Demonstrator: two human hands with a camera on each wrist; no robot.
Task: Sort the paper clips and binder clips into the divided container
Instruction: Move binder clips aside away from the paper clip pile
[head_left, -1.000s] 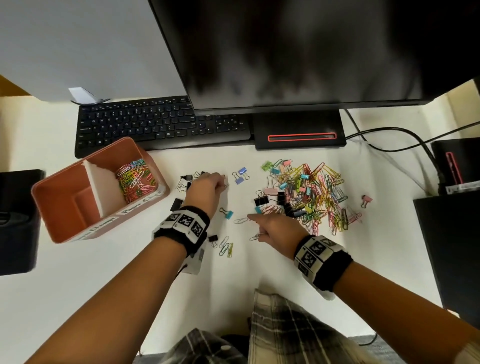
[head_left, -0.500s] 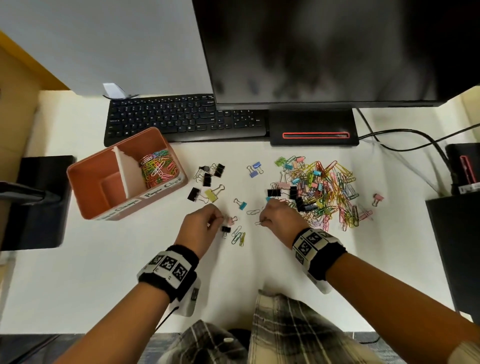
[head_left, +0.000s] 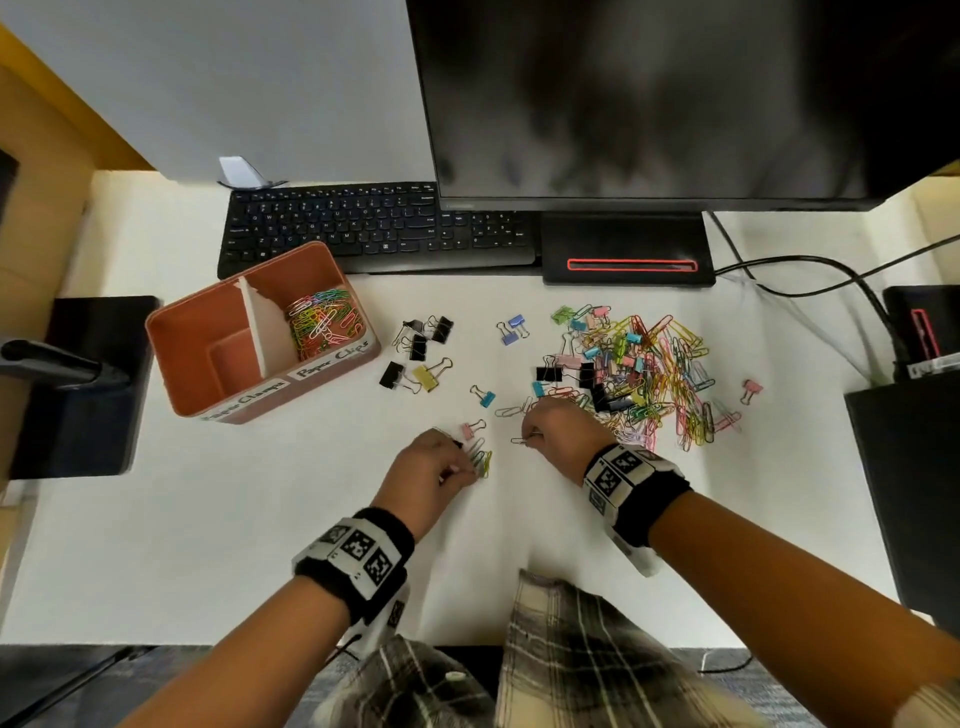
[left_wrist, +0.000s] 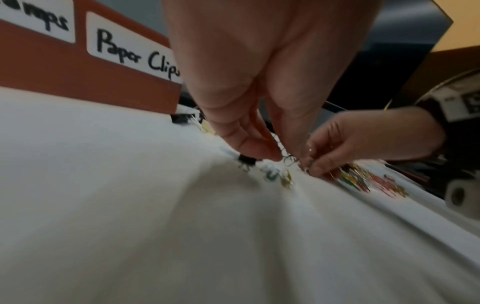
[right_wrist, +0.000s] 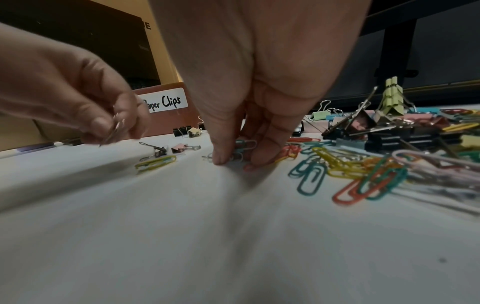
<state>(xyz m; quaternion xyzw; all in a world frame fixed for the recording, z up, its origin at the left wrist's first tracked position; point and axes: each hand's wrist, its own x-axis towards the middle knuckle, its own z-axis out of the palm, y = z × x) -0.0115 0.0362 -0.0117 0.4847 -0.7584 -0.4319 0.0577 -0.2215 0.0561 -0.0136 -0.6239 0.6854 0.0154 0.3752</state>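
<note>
My left hand (head_left: 434, 465) pinches silver paper clip, frame centre. My right hand (head_left: 558, 428) pinches another off surface (head_left: 260, 519). Divided container (head_left: 208, 387), left: paper-clip side part filled, other side bare. Mixed pile (head_left: 639, 374), right, mostly unsorted.

Even, soft overhead light on a bright white worktop (head_left: 208, 519), with faint shadows under both hands. The head view bends strongly at its edges. Both wrist views are dimmer, smeared with motion blur and soft near the lens.
</note>
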